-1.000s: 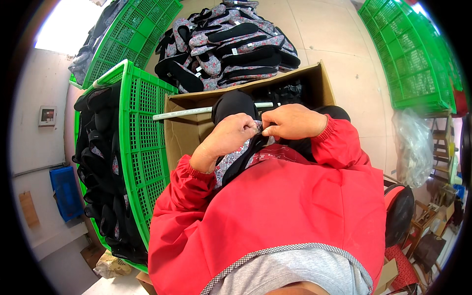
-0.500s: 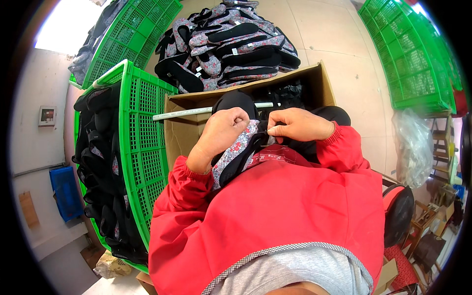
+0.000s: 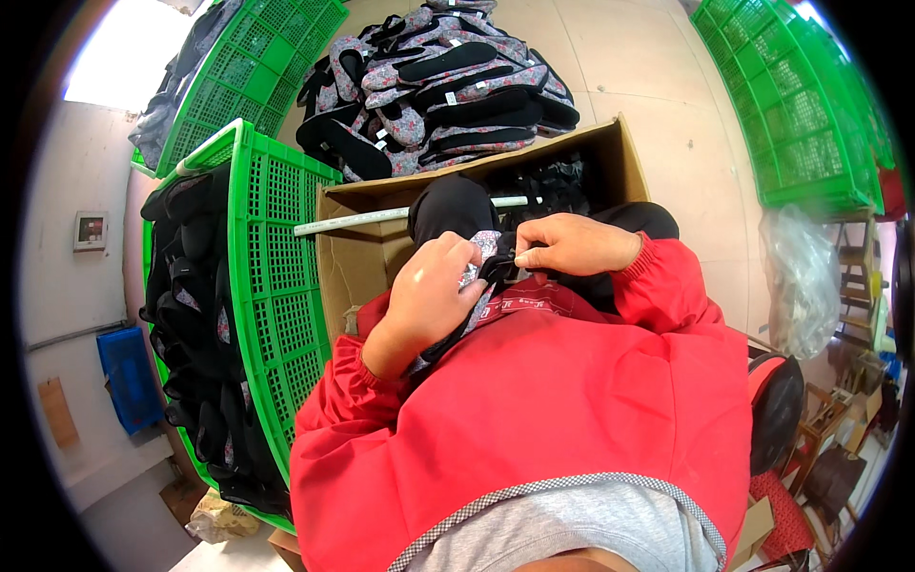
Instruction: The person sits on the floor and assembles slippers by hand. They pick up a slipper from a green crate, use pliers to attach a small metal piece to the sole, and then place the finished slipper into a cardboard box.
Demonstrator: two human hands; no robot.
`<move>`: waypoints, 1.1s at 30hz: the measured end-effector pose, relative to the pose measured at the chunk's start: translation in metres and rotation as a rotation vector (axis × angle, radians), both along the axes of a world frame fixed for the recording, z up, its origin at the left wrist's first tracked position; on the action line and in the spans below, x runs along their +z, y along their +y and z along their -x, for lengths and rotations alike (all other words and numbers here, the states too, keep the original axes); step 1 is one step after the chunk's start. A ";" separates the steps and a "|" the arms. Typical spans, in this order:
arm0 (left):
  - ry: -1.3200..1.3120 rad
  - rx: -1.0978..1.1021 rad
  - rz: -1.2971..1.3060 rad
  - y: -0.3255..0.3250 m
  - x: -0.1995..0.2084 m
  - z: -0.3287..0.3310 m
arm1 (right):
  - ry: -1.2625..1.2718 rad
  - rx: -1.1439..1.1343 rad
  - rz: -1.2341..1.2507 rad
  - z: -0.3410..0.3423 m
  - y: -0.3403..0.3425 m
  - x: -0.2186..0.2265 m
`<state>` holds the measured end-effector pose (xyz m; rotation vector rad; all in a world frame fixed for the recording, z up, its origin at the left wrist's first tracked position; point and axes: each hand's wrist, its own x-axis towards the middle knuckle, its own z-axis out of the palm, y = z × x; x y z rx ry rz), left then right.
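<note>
Over my lap I hold a floral cloth slipper (image 3: 485, 245) with black edging and a black side. My left hand (image 3: 431, 294) is closed on it, the back of the hand turned up and the fingers curled over the floral cloth. My right hand (image 3: 579, 244) pinches the black edge, thumb and forefinger pressed together. Most of the slipper lies hidden under my left hand and against the red apron (image 3: 534, 400). Whether a needle or thread is between my fingers is too small to tell.
An open cardboard box (image 3: 624, 157) stands before my knees, a white rod (image 3: 367, 221) across it. Beyond lies a heap of floral and black slippers (image 3: 448, 91). A green crate (image 3: 276, 276) of black slippers stands left; another green crate (image 3: 791, 114) stands far right, near clear plastic (image 3: 803, 286).
My left hand has moved down and to the right over the slipper, covering more of it. My right hand has stayed nearly in place, its thumb and forefinger on the black edge.
</note>
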<state>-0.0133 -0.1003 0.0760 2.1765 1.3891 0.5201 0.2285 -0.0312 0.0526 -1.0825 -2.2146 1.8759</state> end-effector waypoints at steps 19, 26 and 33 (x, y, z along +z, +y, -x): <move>0.150 0.117 -0.368 -0.011 -0.016 -0.007 | -0.033 -0.005 -0.007 0.005 -0.002 0.001; 0.150 0.201 -0.421 -0.014 -0.020 -0.008 | 0.046 -0.077 0.133 0.013 -0.007 -0.011; 0.158 0.198 -0.419 -0.024 -0.018 -0.001 | 0.070 -0.072 0.167 0.013 -0.011 -0.016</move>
